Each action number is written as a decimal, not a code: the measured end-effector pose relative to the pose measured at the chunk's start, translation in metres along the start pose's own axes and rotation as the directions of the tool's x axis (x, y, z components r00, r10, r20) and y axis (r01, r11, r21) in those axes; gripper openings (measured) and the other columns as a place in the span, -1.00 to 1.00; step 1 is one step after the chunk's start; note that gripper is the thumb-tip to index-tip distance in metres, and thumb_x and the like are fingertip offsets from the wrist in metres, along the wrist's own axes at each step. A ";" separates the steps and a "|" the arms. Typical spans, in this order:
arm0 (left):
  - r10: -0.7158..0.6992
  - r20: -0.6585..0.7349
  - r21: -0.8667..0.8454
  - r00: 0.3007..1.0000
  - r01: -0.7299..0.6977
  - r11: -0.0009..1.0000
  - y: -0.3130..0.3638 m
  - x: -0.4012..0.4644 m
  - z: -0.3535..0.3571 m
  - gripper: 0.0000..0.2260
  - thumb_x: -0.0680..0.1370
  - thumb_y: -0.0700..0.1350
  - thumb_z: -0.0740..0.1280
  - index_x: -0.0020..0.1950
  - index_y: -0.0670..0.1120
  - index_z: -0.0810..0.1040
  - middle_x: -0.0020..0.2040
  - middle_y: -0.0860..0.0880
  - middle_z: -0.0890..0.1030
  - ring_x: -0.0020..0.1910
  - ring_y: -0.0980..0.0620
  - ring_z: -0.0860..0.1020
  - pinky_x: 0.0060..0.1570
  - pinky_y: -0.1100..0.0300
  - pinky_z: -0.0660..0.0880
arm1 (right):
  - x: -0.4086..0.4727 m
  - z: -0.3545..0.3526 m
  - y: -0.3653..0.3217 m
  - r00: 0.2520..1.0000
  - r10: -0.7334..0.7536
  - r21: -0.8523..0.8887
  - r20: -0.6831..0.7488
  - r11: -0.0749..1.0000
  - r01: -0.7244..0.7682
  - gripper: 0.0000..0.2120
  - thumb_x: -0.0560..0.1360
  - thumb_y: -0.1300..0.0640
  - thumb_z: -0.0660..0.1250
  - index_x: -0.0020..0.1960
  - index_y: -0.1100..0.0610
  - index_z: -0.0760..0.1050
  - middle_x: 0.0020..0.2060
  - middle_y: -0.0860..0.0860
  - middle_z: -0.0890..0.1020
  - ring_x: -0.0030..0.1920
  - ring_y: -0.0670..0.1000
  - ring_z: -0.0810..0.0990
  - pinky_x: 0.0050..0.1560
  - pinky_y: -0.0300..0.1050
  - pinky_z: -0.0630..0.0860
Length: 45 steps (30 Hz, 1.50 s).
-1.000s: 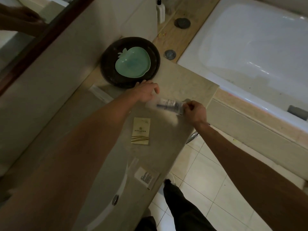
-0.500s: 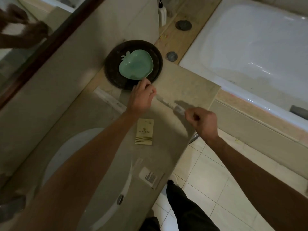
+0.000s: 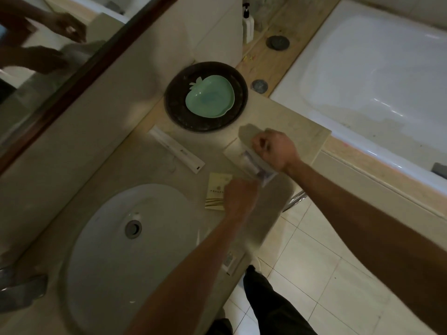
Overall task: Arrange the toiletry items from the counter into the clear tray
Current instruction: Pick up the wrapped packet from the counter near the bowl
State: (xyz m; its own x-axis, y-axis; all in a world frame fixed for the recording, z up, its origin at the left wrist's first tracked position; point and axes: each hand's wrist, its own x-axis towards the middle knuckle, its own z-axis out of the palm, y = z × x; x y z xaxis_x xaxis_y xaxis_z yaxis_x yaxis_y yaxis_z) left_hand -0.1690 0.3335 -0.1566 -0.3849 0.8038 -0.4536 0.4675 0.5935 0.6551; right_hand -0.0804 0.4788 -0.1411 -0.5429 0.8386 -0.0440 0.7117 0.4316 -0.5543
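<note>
The right hand (image 3: 275,151) has its grip clenched on a clear toiletry packet (image 3: 256,166) on the table (image 3: 290,131), below the green dish (image 3: 210,96). The blurred left hand (image 3: 239,198) is closed beside the packet's near end, over a yellow sachet (image 3: 216,193); whether it grasps anything I cannot tell.

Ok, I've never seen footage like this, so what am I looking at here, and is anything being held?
No machine here: a person works bare-handed, filmed by one head-worn camera looking down at a bathroom counter. The right hand grips a clear-wrapped toiletry packet; its fingers are closed on it. The blurred left hand is beside the packet's near end; whether it grips is unclear. On the counter lie a yellow sachet, a long white packet and a small packet at the edge. A green dish sits on a dark plate, beside the sink and bathtub.
</note>
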 end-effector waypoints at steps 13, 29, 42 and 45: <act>-0.445 0.202 -0.655 0.872 0.458 0.601 0.009 -0.004 0.030 -0.78 0.46 0.01 0.49 -0.25 -0.08 0.55 -0.45 0.07 0.51 -0.60 0.20 0.37 -0.57 0.38 0.30 | 0.096 0.038 -0.042 0.764 -0.201 -0.121 0.613 0.932 0.342 -0.78 0.53 0.13 0.38 0.15 0.06 0.65 0.10 0.00 0.67 0.08 0.04 0.58 -0.02 -0.30 0.31; -0.389 -0.119 -0.603 0.913 0.245 0.759 -0.054 -0.037 -0.050 -0.75 0.42 -0.05 0.42 -0.41 -0.13 0.56 -0.43 -0.03 0.51 -0.39 0.05 0.41 -0.36 0.15 0.37 | 0.010 0.021 -0.020 0.919 0.234 -0.042 0.316 0.972 -0.233 -0.73 0.57 0.07 0.31 0.08 0.22 0.67 0.07 0.19 0.68 0.11 0.19 0.62 0.09 -0.05 0.49; -0.664 -0.414 -0.740 0.622 0.194 0.644 -0.278 -0.256 -0.215 -0.84 0.45 -0.08 0.46 -0.27 -0.14 0.67 -0.52 0.10 0.49 -0.44 0.11 0.42 -0.30 0.17 0.39 | -0.173 0.140 -0.277 0.856 0.021 0.190 0.516 0.972 -0.139 -0.72 0.56 0.07 0.34 -0.12 0.28 0.65 -0.24 0.16 0.66 -0.17 0.11 0.62 -0.18 -0.13 0.39; -0.724 -0.439 -0.760 0.532 0.210 0.615 -0.327 -0.322 -0.246 -0.86 0.48 -0.14 0.42 -0.28 -0.09 0.64 -0.51 0.07 0.46 -0.47 0.18 0.39 -0.44 0.31 0.35 | -0.217 0.180 -0.345 0.817 -0.076 0.210 0.571 0.976 -0.055 -0.69 0.54 0.07 0.36 -0.20 0.31 0.62 -0.30 0.22 0.65 -0.33 0.04 0.54 -0.26 -0.12 0.40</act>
State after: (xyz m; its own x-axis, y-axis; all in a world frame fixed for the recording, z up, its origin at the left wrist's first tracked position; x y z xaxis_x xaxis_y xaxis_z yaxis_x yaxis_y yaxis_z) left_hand -0.3934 -0.1287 -0.0765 -0.8926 -0.0196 -0.4504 -0.3981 0.5033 0.7670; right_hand -0.2881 0.0883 -0.0900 -0.7527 0.4627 -0.4683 0.6313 0.3054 -0.7129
